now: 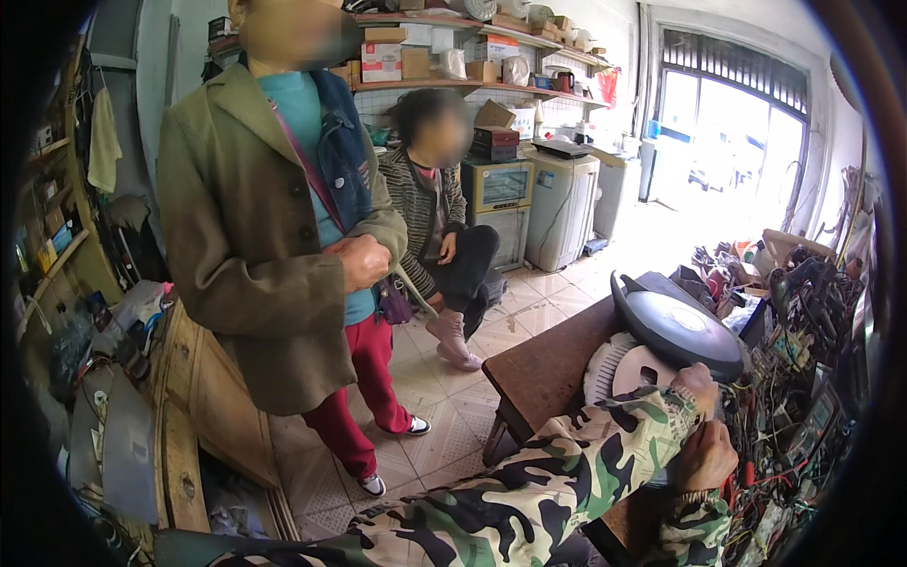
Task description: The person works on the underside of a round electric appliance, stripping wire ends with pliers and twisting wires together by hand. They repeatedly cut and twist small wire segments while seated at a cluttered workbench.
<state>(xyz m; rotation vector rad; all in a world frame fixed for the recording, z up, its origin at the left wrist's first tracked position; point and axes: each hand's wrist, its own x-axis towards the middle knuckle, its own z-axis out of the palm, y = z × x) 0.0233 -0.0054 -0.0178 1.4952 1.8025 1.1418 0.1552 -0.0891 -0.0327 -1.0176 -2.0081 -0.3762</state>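
A round appliance in pieces lies on the brown wooden table (543,364) to my right. Its dark, glossy domed part (675,326) is tilted up at the back. In front of that are a beige disc (642,370) and a white ribbed ring (602,364). My left hand (697,387), reaching across in a camouflage sleeve, is closed at the disc's right edge beside the dark part. Just nearer to me, my right hand (709,456) is closed with its fingers curled. Whatever either hand grips is hidden behind the fingers.
Tangled wires and electrical parts (794,359) crowd the right side, with a meter (803,425) among them. A person in an olive jacket (255,217) stands at left; another (435,208) sits behind. Wooden drawers (184,463) stand at lower left, white appliances (562,208) at the back.
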